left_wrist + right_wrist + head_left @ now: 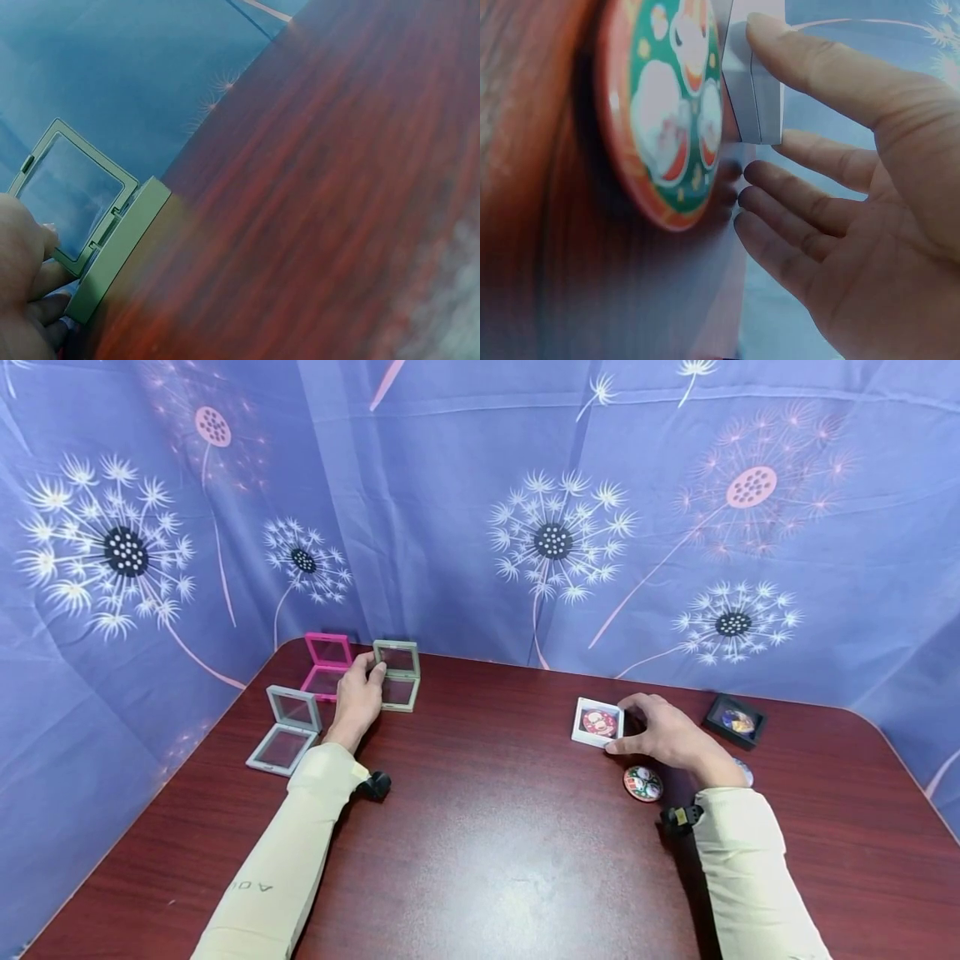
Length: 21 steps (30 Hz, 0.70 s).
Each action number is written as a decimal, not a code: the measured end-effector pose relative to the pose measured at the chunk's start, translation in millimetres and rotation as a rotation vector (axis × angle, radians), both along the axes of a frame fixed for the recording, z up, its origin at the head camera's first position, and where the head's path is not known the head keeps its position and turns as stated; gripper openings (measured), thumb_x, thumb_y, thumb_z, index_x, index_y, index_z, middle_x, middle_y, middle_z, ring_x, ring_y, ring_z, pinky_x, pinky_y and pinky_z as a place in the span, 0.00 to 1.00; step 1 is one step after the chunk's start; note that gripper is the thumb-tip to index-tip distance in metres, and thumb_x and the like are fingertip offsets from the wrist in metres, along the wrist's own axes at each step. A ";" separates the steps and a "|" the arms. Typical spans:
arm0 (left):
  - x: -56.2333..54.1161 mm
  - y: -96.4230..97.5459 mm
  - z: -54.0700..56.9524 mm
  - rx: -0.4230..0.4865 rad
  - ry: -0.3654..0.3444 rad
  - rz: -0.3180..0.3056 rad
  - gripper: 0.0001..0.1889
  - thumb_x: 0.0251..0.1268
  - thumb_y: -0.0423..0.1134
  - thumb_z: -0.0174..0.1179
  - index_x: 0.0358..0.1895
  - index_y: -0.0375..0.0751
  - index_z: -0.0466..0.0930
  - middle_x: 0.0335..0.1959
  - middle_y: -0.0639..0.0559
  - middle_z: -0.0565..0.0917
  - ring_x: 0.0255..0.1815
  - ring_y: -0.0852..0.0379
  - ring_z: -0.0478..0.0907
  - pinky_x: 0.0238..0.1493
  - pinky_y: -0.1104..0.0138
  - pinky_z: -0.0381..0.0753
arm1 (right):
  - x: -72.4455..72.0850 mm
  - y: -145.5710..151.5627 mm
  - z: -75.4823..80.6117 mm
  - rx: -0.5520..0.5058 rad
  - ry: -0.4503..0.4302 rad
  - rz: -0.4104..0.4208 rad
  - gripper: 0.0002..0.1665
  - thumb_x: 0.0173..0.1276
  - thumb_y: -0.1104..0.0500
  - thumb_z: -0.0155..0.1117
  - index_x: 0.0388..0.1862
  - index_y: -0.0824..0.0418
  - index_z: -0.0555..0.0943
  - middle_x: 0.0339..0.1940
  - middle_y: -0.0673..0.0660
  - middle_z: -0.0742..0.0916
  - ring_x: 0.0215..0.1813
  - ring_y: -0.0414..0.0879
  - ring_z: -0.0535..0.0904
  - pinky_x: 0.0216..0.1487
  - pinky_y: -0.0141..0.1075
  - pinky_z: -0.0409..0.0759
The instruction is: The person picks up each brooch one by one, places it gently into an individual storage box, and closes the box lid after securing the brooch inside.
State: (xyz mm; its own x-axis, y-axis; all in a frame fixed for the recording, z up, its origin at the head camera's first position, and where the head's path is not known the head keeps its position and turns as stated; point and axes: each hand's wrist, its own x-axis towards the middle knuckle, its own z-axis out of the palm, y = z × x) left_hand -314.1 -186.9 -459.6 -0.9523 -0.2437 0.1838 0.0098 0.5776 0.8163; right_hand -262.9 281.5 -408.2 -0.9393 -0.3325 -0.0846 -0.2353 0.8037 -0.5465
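A green display frame (406,675) stands open at the back left, its lid raised with a clear film window. My left hand (358,697) pinches its left side near the hinge; in the left wrist view the fingertips are partly hidden behind the green display frame (124,247). At right, my right hand (663,731) holds a white display frame (585,732) by its right side, thumb on the near corner and index finger at the far one. A red round badge (600,722) shows through its window. Nearer me lies a green-and-red round badge (643,783), large in the right wrist view.
Left of my left hand stand an open pink display frame (328,648) and an open light grey one (281,750). A black display frame (736,721) with a colourful badge sits at the far right. Another round badge (744,772) is partly hidden by my right wrist. Patterned blue cloth (450,527) borders the table.
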 end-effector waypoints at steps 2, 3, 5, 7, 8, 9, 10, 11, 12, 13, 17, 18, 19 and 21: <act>0.1 0.1 -0.4 0.005 0.004 0.002 0.21 0.88 0.43 0.49 0.71 0.33 0.73 0.67 0.33 0.79 0.72 0.36 0.72 0.73 0.46 0.68 | 0.3 0.4 0.3 0.001 -0.005 -0.006 0.44 0.64 0.49 0.82 0.68 0.74 0.74 0.63 0.76 0.77 0.62 0.68 0.75 0.64 0.65 0.74; 0.1 0.2 -0.4 0.009 0.005 0.003 0.20 0.88 0.43 0.49 0.70 0.34 0.74 0.66 0.33 0.80 0.72 0.36 0.72 0.72 0.46 0.69 | 0.1 0.7 0.1 0.000 -0.005 -0.007 0.44 0.64 0.49 0.82 0.68 0.74 0.74 0.63 0.76 0.77 0.62 0.68 0.75 0.64 0.65 0.74; 0.5 0.3 -0.4 0.014 0.007 0.005 0.19 0.88 0.43 0.49 0.68 0.34 0.75 0.65 0.33 0.81 0.70 0.36 0.73 0.71 0.46 0.69 | -0.2 1.2 -0.3 0.002 -0.006 -0.004 0.44 0.64 0.49 0.82 0.68 0.74 0.73 0.63 0.76 0.77 0.63 0.69 0.75 0.63 0.66 0.74; 0.9 0.2 -0.2 0.015 0.009 0.005 0.18 0.88 0.43 0.50 0.67 0.35 0.76 0.64 0.33 0.82 0.69 0.36 0.74 0.71 0.46 0.70 | -0.3 1.2 -0.2 0.004 -0.008 -0.005 0.45 0.64 0.49 0.82 0.68 0.74 0.73 0.64 0.77 0.76 0.63 0.69 0.74 0.64 0.66 0.74; 1.0 0.1 -0.1 0.014 0.010 0.004 0.18 0.88 0.43 0.50 0.66 0.35 0.76 0.63 0.33 0.82 0.69 0.36 0.74 0.71 0.46 0.70 | -0.5 1.3 -0.1 0.006 -0.007 -0.004 0.45 0.64 0.49 0.82 0.68 0.74 0.73 0.64 0.77 0.76 0.63 0.69 0.74 0.64 0.66 0.74; 1.1 0.1 0.1 0.015 0.012 0.005 0.18 0.88 0.43 0.50 0.66 0.35 0.77 0.62 0.34 0.82 0.69 0.36 0.74 0.70 0.46 0.70 | -0.6 1.2 0.1 0.006 -0.005 -0.006 0.45 0.64 0.49 0.82 0.68 0.74 0.73 0.64 0.77 0.76 0.64 0.70 0.74 0.64 0.66 0.73; 1.2 0.1 0.3 0.014 0.014 0.005 0.17 0.88 0.43 0.50 0.65 0.36 0.77 0.62 0.34 0.83 0.68 0.36 0.75 0.70 0.46 0.70 | -0.6 1.2 0.4 0.007 -0.002 -0.005 0.45 0.64 0.49 0.82 0.68 0.74 0.73 0.64 0.77 0.76 0.63 0.70 0.74 0.64 0.66 0.73; 1.1 0.1 0.4 0.013 0.015 0.004 0.17 0.88 0.43 0.50 0.65 0.36 0.77 0.61 0.34 0.83 0.68 0.37 0.75 0.70 0.46 0.70 | -0.7 1.5 0.5 0.008 0.000 -0.007 0.45 0.64 0.49 0.82 0.68 0.74 0.73 0.64 0.77 0.76 0.63 0.70 0.74 0.64 0.66 0.73; 1.0 0.2 0.5 0.011 0.018 0.004 0.17 0.88 0.43 0.50 0.65 0.36 0.78 0.61 0.34 0.83 0.67 0.37 0.75 0.70 0.46 0.70 | -0.7 1.8 0.7 0.007 0.003 -0.008 0.45 0.63 0.49 0.82 0.67 0.75 0.74 0.63 0.77 0.77 0.63 0.70 0.74 0.64 0.66 0.73; 1.0 0.3 0.6 0.010 0.021 0.003 0.17 0.88 0.43 0.50 0.65 0.36 0.78 0.60 0.34 0.83 0.67 0.37 0.76 0.69 0.46 0.71 | -0.6 2.1 0.9 0.008 0.006 -0.010 0.45 0.63 0.49 0.83 0.67 0.75 0.74 0.63 0.77 0.77 0.63 0.69 0.74 0.64 0.66 0.73; 0.9 0.3 0.7 0.009 0.030 0.001 0.16 0.88 0.42 0.51 0.64 0.37 0.79 0.61 0.35 0.84 0.67 0.37 0.76 0.69 0.46 0.71 | -0.8 4.1 1.1 0.012 0.008 -0.015 0.45 0.63 0.49 0.83 0.66 0.75 0.74 0.62 0.77 0.77 0.61 0.69 0.75 0.63 0.66 0.74; 1.0 0.3 0.5 0.007 0.030 0.000 0.16 0.87 0.42 0.52 0.64 0.37 0.79 0.62 0.35 0.84 0.67 0.37 0.76 0.69 0.47 0.71 | -1.1 4.6 1.0 0.013 0.008 -0.015 0.45 0.63 0.49 0.83 0.67 0.75 0.74 0.62 0.77 0.78 0.61 0.69 0.75 0.63 0.66 0.74; 1.2 0.1 0.4 0.007 0.030 -0.001 0.16 0.87 0.42 0.52 0.63 0.37 0.80 0.62 0.36 0.84 0.67 0.38 0.76 0.68 0.47 0.71 | -1.4 5.1 0.9 0.013 0.009 -0.014 0.45 0.63 0.49 0.83 0.67 0.75 0.74 0.61 0.77 0.78 0.61 0.69 0.75 0.63 0.66 0.74; 1.6 0.0 0.2 0.006 0.026 -0.004 0.15 0.87 0.42 0.52 0.63 0.38 0.80 0.62 0.36 0.84 0.67 0.38 0.76 0.68 0.47 0.71 | -1.8 6.5 0.9 0.013 0.009 -0.015 0.45 0.63 0.49 0.82 0.67 0.76 0.73 0.61 0.77 0.78 0.62 0.69 0.75 0.63 0.66 0.74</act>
State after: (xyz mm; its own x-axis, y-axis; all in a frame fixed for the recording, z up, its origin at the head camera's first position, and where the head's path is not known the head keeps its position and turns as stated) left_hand -312.5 -186.9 -459.5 -0.9481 -0.2409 0.2073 0.0336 0.5727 0.8191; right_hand -264.7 287.9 -407.3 -0.9449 -0.3174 -0.0801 -0.2281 0.8140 -0.5342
